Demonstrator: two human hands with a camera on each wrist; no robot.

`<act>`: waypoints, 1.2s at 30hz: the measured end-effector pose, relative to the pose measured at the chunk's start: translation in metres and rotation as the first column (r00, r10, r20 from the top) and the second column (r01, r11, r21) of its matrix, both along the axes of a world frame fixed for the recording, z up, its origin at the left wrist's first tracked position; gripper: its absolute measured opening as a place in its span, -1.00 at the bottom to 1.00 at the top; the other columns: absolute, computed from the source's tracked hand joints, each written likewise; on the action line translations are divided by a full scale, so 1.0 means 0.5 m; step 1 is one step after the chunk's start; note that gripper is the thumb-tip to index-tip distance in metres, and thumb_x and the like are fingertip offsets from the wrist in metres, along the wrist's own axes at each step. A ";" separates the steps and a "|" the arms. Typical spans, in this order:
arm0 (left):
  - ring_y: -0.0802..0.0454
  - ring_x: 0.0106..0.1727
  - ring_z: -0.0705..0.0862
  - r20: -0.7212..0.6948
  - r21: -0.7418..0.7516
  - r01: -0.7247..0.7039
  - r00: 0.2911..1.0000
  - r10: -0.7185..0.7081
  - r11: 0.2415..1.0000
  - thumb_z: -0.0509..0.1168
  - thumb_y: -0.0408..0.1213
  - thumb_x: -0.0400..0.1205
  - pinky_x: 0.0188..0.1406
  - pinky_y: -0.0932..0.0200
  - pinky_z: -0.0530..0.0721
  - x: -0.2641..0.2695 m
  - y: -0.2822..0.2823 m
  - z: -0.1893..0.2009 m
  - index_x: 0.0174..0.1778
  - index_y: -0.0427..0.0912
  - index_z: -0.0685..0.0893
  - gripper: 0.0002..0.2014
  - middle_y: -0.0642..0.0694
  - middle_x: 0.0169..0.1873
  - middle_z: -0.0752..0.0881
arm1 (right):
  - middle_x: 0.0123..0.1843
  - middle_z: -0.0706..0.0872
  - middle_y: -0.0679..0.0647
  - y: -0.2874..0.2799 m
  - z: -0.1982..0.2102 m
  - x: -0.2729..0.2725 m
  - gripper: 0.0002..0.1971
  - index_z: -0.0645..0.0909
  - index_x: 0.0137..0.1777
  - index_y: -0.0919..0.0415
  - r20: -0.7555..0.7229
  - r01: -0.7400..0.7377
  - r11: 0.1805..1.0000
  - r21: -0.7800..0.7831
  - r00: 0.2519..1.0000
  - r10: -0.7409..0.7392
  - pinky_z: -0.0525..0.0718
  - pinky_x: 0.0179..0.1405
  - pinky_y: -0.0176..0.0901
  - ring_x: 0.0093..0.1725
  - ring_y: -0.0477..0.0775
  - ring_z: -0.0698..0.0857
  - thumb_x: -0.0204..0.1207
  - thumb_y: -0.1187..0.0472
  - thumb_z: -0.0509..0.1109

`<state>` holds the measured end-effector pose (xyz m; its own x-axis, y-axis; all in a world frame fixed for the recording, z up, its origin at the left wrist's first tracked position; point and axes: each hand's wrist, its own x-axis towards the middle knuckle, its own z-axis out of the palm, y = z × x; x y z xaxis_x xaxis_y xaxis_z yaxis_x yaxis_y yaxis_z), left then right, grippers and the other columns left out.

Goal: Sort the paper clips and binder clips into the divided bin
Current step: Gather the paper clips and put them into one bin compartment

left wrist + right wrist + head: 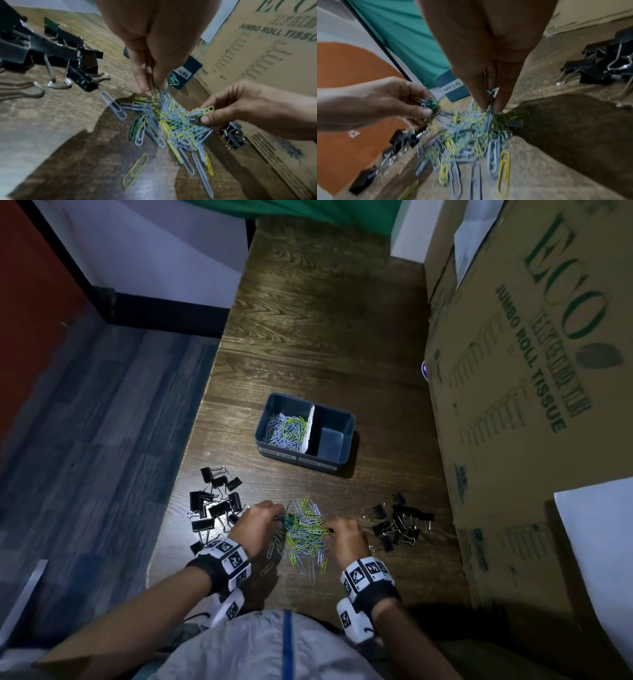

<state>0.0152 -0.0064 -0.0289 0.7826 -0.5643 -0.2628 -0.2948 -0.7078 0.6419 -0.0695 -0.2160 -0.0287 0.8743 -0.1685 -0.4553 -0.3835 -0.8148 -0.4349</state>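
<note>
A tangled pile of yellow, pale blue and green paper clips (305,537) (173,125) (471,135) lies on the wooden table near me. My left hand (265,517) (150,83) (423,109) pinches a bunch of clips at the pile's left edge. At the pile's right edge my right hand (337,530) (489,106) (205,115) pinches another bunch. Black binder clips lie in two heaps, one to the left (214,503) and one to the right (399,523). The blue divided bin (346,436) stands beyond the pile; its left compartment holds paper clips (286,429), its right one looks empty.
A large cardboard box (527,392) printed "JUMBO ROLL TISSUE" stands along the table's right side. The table's left edge (191,460) drops to a blue-grey floor. Bare wood lies behind the bin.
</note>
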 end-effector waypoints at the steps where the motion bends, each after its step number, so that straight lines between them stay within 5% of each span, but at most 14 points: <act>1: 0.11 -0.14 0.62 0.018 -0.025 -0.002 1.000 0.003 1.000 0.41 -0.39 0.58 -0.10 0.21 0.68 0.006 0.004 0.005 0.05 -0.11 0.71 -0.84 0.09 -0.15 0.61 | 0.26 0.61 0.19 -0.003 0.005 0.000 -0.75 0.69 0.28 0.06 -0.001 -0.003 1.000 -0.001 1.000 0.003 0.60 0.32 0.12 0.24 0.19 0.63 0.62 0.16 0.43; 4: 0.18 -0.19 0.63 0.082 -0.098 0.004 0.997 0.004 0.995 0.43 -0.45 0.55 -0.13 0.34 0.64 0.030 0.011 0.033 0.00 -0.11 0.72 -0.82 0.11 -0.17 0.64 | 0.25 0.61 0.16 -0.017 0.016 0.002 -0.75 0.70 0.27 0.12 0.001 0.000 1.000 0.018 1.000 0.000 0.59 0.32 -0.02 0.23 0.15 0.63 0.61 0.23 0.45; 7: 0.28 -0.21 0.61 0.152 -0.159 0.021 0.988 0.003 0.987 0.46 -0.44 0.53 -0.16 0.51 0.55 0.066 0.004 0.088 -0.02 -0.13 0.74 -0.83 0.13 -0.18 0.66 | 0.26 0.64 0.05 -0.021 0.035 0.008 -0.75 0.73 0.23 -0.02 -0.027 0.015 1.000 0.008 1.000 -0.015 0.64 0.22 -0.17 0.15 0.00 0.66 0.56 0.15 0.51; 11: 0.35 -0.21 0.60 0.242 -0.255 -0.052 0.963 0.116 0.966 0.43 -0.41 0.56 -0.17 0.59 0.51 0.131 -0.026 0.172 0.00 -0.17 0.76 -0.87 0.07 -0.16 0.70 | 0.19 0.78 0.11 -0.025 0.060 0.035 -0.76 0.79 0.16 -0.03 -0.026 0.025 0.999 0.046 0.999 -0.024 0.71 0.16 -0.15 0.07 -0.01 0.74 0.50 0.14 0.57; 17: 0.03 -0.12 0.72 0.286 -0.281 -0.158 0.928 0.240 0.947 0.45 -0.34 0.55 -0.01 0.02 0.73 0.256 -0.072 0.207 0.09 -0.15 0.73 -0.80 -0.10 -0.07 0.77 | 0.07 0.84 0.10 -0.014 0.160 0.114 -0.80 0.81 0.11 0.15 0.071 -0.021 0.987 0.159 0.997 0.009 0.76 0.13 -0.11 -0.03 -0.04 0.79 0.49 0.24 0.57; 20: 0.07 -0.14 0.75 0.243 -0.218 -0.188 0.940 0.240 0.958 0.49 -0.31 0.53 -0.01 0.02 0.76 0.275 -0.075 0.186 0.28 -0.12 0.67 -0.61 -0.14 0.11 0.76 | 0.13 0.80 0.06 -0.004 0.206 0.175 -0.82 0.82 0.11 0.15 0.201 -0.035 0.986 0.165 0.980 0.002 0.65 0.18 -0.19 0.04 -0.09 0.67 0.52 0.25 0.54; 22: 0.11 -0.21 0.71 0.267 -0.208 -0.194 0.932 0.246 0.959 0.46 -0.38 0.54 -0.06 0.07 0.76 0.256 -0.064 0.161 0.23 -0.16 0.70 -0.67 -0.15 0.07 0.78 | 0.17 0.76 0.06 0.007 0.235 0.228 -0.81 0.81 0.13 0.13 0.259 -0.020 0.988 0.152 0.966 -0.020 0.54 0.29 -0.14 0.16 -0.06 0.58 0.53 0.21 0.54; 27: -0.01 -0.10 0.72 0.206 -0.017 -0.139 0.969 0.140 0.990 0.42 -0.41 0.52 -0.03 -0.01 0.74 0.149 -0.026 0.074 0.09 -0.09 0.73 -0.75 -0.09 -0.04 0.79 | 0.11 0.83 0.21 0.046 0.265 0.348 -0.78 0.82 0.12 0.16 0.354 -0.013 0.992 0.129 0.935 -0.034 0.70 0.20 0.03 0.14 0.20 0.76 0.48 0.22 0.59; 29: -0.08 0.14 0.67 0.105 0.111 -0.073 0.993 0.061 0.991 0.40 -0.28 0.58 0.11 0.00 0.68 0.108 -0.020 0.044 0.26 -0.11 0.64 -0.68 -0.13 0.13 0.69 | 0.11 0.83 0.21 0.057 0.263 0.372 -0.74 0.80 0.16 0.16 0.363 -0.023 0.995 0.096 0.932 -0.014 0.70 0.20 0.02 0.14 0.22 0.77 0.47 0.22 0.59; 32: -0.18 0.50 0.34 -0.083 0.333 0.051 0.996 -0.025 0.942 0.33 0.02 0.61 0.36 -0.15 0.53 0.060 -0.015 0.005 0.59 -0.03 0.23 -0.33 -0.19 0.53 0.33 | 0.12 0.82 0.20 0.058 0.242 0.366 -0.71 0.77 0.19 0.17 0.411 -0.034 0.999 0.034 0.912 0.018 0.72 0.16 0.04 0.11 0.22 0.77 0.48 0.18 0.58; 36: -0.25 0.68 -0.09 -0.147 0.469 0.234 0.971 -0.186 0.852 0.13 0.26 0.62 0.59 -0.30 0.17 0.016 -0.010 -0.032 0.69 0.04 -0.15 -0.16 -0.17 0.69 -0.16 | -0.11 0.83 0.12 0.051 0.157 0.286 -0.90 0.79 -0.02 0.16 0.385 -0.050 0.997 0.056 0.922 0.024 0.79 -0.05 0.01 -0.16 0.08 0.79 0.54 0.16 0.51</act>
